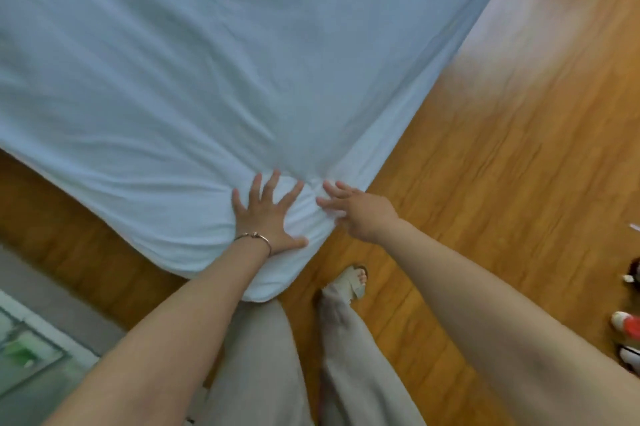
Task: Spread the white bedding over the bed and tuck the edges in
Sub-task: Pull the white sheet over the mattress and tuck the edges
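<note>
The white bedding (214, 54) covers the bed and fills the upper left of the view, wrinkled toward the near corner. That corner (273, 287) points at me and is wrapped in the fabric. My left hand (268, 216), with a thin bracelet at the wrist, presses flat on the bedding just behind the corner, fingers spread. My right hand (349, 209) reaches in from the right with straight fingers touching the gathered folds on the corner's right side. Neither hand holds any fabric.
Wooden floor (485, 165) lies to the right and left of the bed corner. My legs in light trousers and a sandalled foot (353, 281) stand right by the corner. Shoes (628, 325) lie at the right edge. A grey and green mat (31, 349) is at lower left.
</note>
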A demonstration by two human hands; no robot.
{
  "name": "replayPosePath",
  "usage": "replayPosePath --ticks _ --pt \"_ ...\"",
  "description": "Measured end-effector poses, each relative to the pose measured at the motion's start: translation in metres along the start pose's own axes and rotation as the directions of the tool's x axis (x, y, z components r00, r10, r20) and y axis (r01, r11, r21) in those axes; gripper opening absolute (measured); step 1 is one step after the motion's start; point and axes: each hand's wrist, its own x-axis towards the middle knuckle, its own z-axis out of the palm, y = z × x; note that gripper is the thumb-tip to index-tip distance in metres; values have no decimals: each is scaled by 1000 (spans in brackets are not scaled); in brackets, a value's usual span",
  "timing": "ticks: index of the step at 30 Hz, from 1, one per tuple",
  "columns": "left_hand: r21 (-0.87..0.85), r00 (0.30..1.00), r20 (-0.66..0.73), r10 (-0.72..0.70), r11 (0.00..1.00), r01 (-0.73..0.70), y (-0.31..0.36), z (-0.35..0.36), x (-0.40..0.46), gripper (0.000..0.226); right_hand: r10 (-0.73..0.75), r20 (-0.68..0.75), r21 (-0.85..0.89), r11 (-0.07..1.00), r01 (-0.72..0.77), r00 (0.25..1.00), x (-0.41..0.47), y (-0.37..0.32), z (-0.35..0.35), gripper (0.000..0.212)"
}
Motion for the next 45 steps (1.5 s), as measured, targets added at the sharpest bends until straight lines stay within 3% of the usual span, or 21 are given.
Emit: replayPosePath --ticks 3,6,9,12,14,16,17,19,21,22,24,26,27,28,30,31,35,37,39,43,45 --pt "-347 989 -146 -14 937 -38 -5 -47 26 45 88 -267 122 991 -57 960 10 22 -49 32" --pt "-417 958 -275 -87 908 -37 9 -94 67 21 75 -390 176 984 -5 918 31 46 -102 37" --pt "-471 923 -315 -222 881 51 37 -133 113 59 -51 -344 -18 999 48 937 62 78 -155 49" --pt "-502 937 -106 -332 832 238 64 -160 159 102 -118 -193 -250 966 68 974 96 117 -203 59" --pt "-433 927 21 -374 833 346 91 -154 180 123 -115 -115 -392 918 61 987 105 155 -218 58" --pt "-342 936 45 -349 875 342 128 -140 183 131 -137 21 -433 892 132 990 100 194 -224 56" --pt "-318 951 26 -309 899 301 146 -137 186 128 -160 77 -393 902 177 984 98 211 -231 52" --pt "-362 973 24 -231 905 224 173 -146 198 108 -172 77 -126 975 181 982 101 236 -263 39" --pt "-503 982 -28 -184 852 145 185 -174 221 75 -101 -105 89 990 110 989 115 252 -302 31" --pt "-560 976 -98 -195 821 108 189 -194 238 68 -103 -241 73 990 124 965 125 262 -321 29" --pt "-652 905 -300 -303 757 37 190 -238 281 67 -152 -444 -22 987 158 883 153 284 -357 30" --pt "-717 741 -429 -517 694 69 180 -282 330 57 -231 -466 -154 972 179 854 187 299 -389 39" --pt "-748 663 -418 -621 650 137 173 -300 354 54 -270 -400 -224 955 192 876 202 302 -401 44" --pt "-778 635 -343 -692 588 221 167 -314 376 55 -298 -313 -281 936 212 902 218 302 -409 49" --pt "-762 654 -108 -749 485 429 172 -328 409 62 -336 -172 -353 899 261 926 242 310 -416 57" --pt "-722 656 -45 -753 479 499 183 -330 421 65 -355 -124 -394 875 282 927 250 321 -419 58" --pt "-661 647 -127 -752 550 510 264 -337 460 65 -426 -47 -494 796 350 903 268 416 -452 59" --pt "-665 599 -188 -778 550 506 306 -350 483 66 -390 -93 -503 812 295 916 273 471 -484 58" --pt "-667 596 -216 -773 563 489 350 -373 516 68 -297 -172 -480 858 183 939 275 534 -520 56" --pt "-576 758 -329 -563 756 312 440 -431 579 72 25 -246 -461 876 -139 969 264 676 -606 56" --pt "-525 842 -345 -415 829 193 463 -464 612 68 116 -218 -451 869 -205 969 256 721 -654 54"
